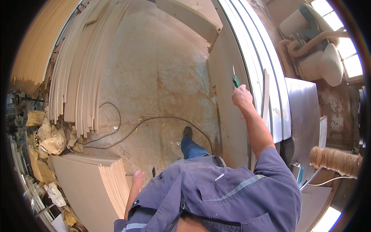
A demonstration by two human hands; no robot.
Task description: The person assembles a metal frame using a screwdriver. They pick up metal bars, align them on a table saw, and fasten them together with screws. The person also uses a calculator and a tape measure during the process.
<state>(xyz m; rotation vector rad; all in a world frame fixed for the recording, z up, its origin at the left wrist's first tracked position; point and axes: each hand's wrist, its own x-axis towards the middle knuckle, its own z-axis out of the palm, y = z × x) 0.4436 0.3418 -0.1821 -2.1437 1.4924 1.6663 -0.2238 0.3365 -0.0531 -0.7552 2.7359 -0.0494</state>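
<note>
My right hand (242, 96) is closed round the green handle of a slim tool (236, 80). A thin metal shaft or blade points away from me at its far end; which of the two I cannot make out. The hand is over a long pale board (232, 116), beside the shiny metal rails of a machine (266, 65). Low on the left, my left hand (138, 178) hangs close to a stack of thin sheets (87, 181). Its fingers are mostly hidden from above. A small dark pointed thing (153, 171) shows just right of that hand.
Long boards (83, 69) lie stacked at the left. A dark cable (154, 118) winds across the dusty floor (162, 69) near my shoe (188, 132). A wooden beam (193, 19) slants at the far end. Crumpled brown paper (53, 139) lies left; dust-collector bags (309, 58) are at right.
</note>
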